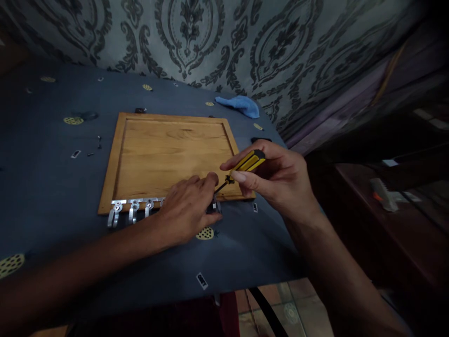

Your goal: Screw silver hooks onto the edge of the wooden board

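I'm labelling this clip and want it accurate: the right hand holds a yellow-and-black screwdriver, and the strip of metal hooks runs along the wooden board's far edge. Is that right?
Not quite: the head view shows the strip of metal hooks along the wooden board's near edge. The right hand does hold a yellow-and-black screwdriver.

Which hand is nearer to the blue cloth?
Right. The right hand is below the blue cloth in view, by the right side of the wooden panel; the left hand is farther off, at the panel's near edge.
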Action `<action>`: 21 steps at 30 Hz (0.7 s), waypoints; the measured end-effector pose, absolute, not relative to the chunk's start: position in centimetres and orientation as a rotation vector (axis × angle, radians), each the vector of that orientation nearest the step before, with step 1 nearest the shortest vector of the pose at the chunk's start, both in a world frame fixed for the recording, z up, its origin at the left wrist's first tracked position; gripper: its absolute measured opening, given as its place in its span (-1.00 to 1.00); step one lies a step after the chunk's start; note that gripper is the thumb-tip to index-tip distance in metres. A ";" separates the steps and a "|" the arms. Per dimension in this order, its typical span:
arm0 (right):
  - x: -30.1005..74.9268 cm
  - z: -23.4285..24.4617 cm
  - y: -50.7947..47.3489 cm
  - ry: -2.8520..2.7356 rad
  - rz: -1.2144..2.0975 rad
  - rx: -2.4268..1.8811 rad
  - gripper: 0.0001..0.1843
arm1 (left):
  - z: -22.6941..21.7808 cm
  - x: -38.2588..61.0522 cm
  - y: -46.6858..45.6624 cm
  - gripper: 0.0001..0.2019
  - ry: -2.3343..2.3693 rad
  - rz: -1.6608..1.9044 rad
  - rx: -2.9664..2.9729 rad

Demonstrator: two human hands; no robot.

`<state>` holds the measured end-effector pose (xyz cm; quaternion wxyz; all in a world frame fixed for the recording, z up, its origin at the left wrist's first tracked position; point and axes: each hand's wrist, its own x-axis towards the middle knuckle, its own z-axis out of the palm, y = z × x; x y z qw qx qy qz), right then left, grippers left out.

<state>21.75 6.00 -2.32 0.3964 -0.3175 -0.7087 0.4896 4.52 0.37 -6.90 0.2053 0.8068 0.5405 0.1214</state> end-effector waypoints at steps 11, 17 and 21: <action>21.8 -1.3 6.2 -1.959 1.191 -0.792 -0.79 | -6.9 4.5 0.4 -0.40 1.496 0.326 2.240; 21.1 -2.2 5.9 -1.872 1.063 -0.833 -0.72 | -6.7 4.6 0.3 -0.41 1.511 0.322 2.218; 21.6 -1.8 5.8 -1.945 1.128 -0.806 -0.77 | -6.7 4.5 0.4 -0.46 1.499 0.358 2.225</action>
